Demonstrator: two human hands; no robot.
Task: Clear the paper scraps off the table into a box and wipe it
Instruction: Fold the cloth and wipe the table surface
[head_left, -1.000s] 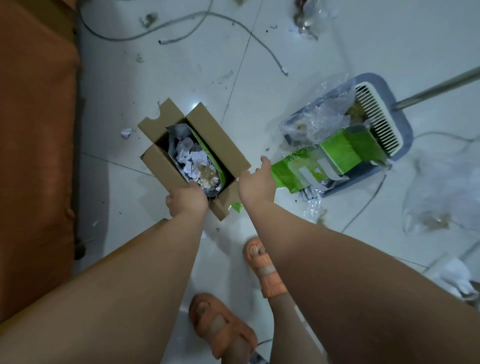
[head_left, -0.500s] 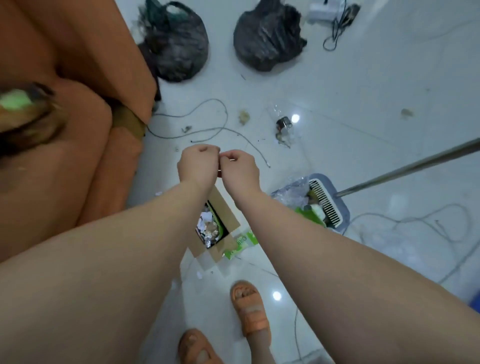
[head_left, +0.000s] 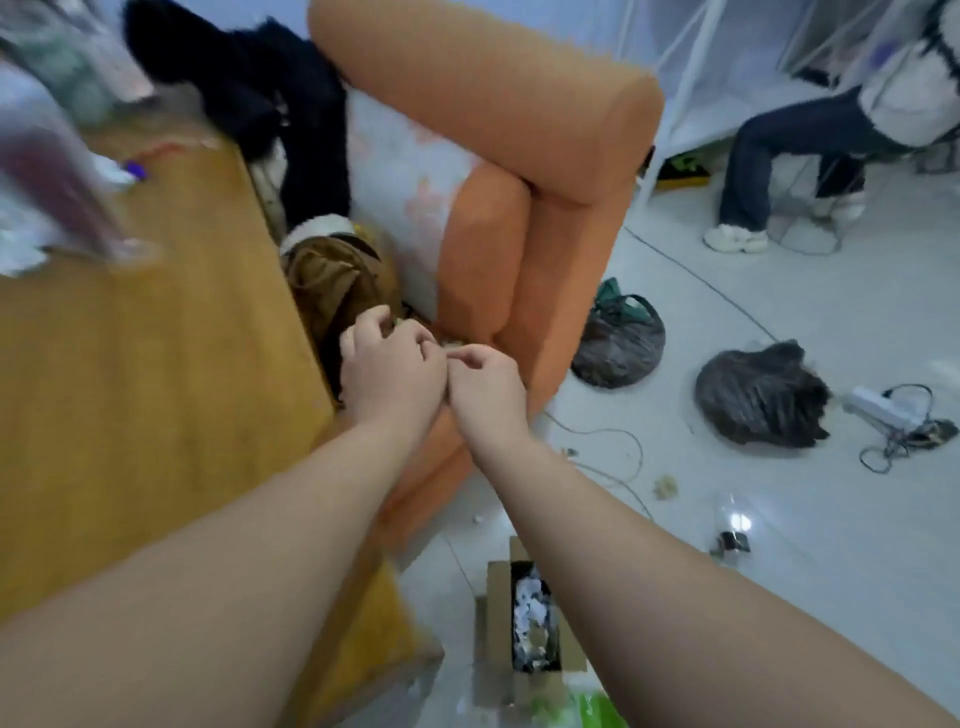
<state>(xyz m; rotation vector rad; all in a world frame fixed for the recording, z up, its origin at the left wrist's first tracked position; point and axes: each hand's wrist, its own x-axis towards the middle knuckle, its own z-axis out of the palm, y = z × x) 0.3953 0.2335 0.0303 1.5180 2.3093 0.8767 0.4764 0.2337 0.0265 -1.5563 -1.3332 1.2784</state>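
The brown cardboard box (head_left: 524, 629) stands on the white tiled floor (head_left: 779, 519) at the corner of the yellow wooden table (head_left: 130, 389), mouth upward, its long axis running away from the person, white paper scraps (head_left: 530, 608) inside. The left hand (head_left: 392, 369) and right hand (head_left: 485, 387) meet over the orange sofa (head_left: 519, 208), knuckles touching. Both are loosely curled with empty fingers.

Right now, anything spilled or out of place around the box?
Yes. The cardboard box sits on the floor, full of paper scraps. A few small scraps lie loose on the tiles, and cables trail across the floor beside the orange sofa.
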